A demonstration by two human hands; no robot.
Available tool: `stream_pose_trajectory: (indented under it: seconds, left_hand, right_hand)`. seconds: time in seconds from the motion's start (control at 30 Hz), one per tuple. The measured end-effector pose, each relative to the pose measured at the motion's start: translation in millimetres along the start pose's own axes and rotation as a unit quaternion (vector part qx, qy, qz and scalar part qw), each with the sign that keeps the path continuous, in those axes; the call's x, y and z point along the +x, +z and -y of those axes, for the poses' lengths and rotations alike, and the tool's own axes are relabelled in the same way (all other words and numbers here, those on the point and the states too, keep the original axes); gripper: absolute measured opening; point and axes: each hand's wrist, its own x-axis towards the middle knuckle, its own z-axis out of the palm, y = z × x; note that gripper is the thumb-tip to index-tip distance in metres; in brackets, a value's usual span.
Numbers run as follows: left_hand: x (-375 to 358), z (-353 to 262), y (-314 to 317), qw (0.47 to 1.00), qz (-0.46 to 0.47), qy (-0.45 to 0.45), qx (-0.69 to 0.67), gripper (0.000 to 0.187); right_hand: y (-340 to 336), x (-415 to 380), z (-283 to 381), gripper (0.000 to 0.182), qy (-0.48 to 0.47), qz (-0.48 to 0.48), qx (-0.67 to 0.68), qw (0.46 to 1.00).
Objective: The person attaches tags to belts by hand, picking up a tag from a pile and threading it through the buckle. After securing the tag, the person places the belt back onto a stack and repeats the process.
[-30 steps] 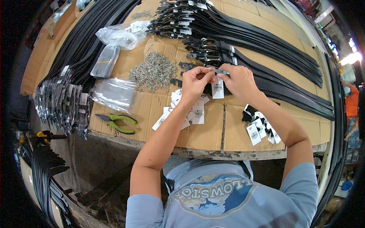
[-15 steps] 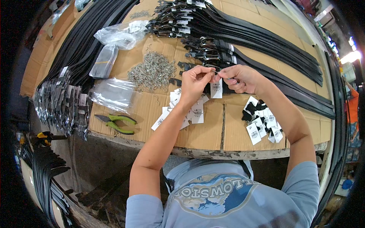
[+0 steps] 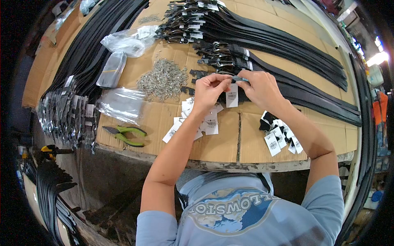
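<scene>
Has at far left a row of black belts [image 3: 67,110], their ends bunched in clear plastic. Shows next a banded plastic packet [image 3: 111,71], then loose clear sleeves [image 3: 122,105] and, below, green-handled pliers [image 3: 119,132] lying with handles apart on a cardboard-covered table [image 3: 217,147]. Includes further right a heap of small metal pieces [image 3: 162,80], and loose white tags [image 3: 211,123] partly behind the left forearm [image 3: 176,143]. Pinches a hanging tag [image 3: 232,97] near its top with left hand [image 3: 208,91], thumb and forefinger pressed together; cannot tell the exact contact. Grips a small grey-blue piece [image 3: 236,78] between thumb and bent fingers of right hand [image 3: 261,88], just above the hanging tag, near the left fingertips. Has beyond both hands stacked buckled belts [image 3: 279,41], stretching rightward. Ends with bunched tags and black pieces [image 3: 280,137] beside the right forearm [image 3: 305,127].
</scene>
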Motion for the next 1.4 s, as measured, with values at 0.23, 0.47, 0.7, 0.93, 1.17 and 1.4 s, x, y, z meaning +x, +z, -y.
stream_pose_trajectory:
  seconds: [0.23,0.47,0.7,0.93,1.17,1.4]
  left_hand:
    - [-0.7,-3.1,2.4,0.994,-0.022,0.064,0.081,0.019]
    - [6.6,13.7,2.6,0.994,-0.027,0.045,-0.099,0.01]
    - [3.9,5.7,5.8,0.995,-0.071,0.056,-0.027,0.009]
    - [-1.6,19.7,4.2,0.98,-0.097,0.122,-0.122,0.024]
    - [7.7,15.3,-3.1,0.994,0.008,0.03,-0.102,0.016]
    - [8.1,1.5,-10.8,0.993,0.026,-0.065,-0.096,0.018]
  right_hand:
    - [-35.4,6.4,18.6,0.024,-0.008,0.033,-0.073,0.997]
    - [-15.9,68.5,75.1,0.033,-0.14,-0.059,0.129,0.98]
    - [73.1,176.3,128.1,0.036,-0.314,0.003,0.178,0.933]
    - [118.1,210.4,150.6,0.042,-0.332,-0.011,0.076,0.94]
    - [31.2,146.5,121.5,0.04,-0.269,-0.041,0.27,0.923]
    - [-6.9,59.0,7.2,0.034,-0.013,-0.009,0.338,0.941]
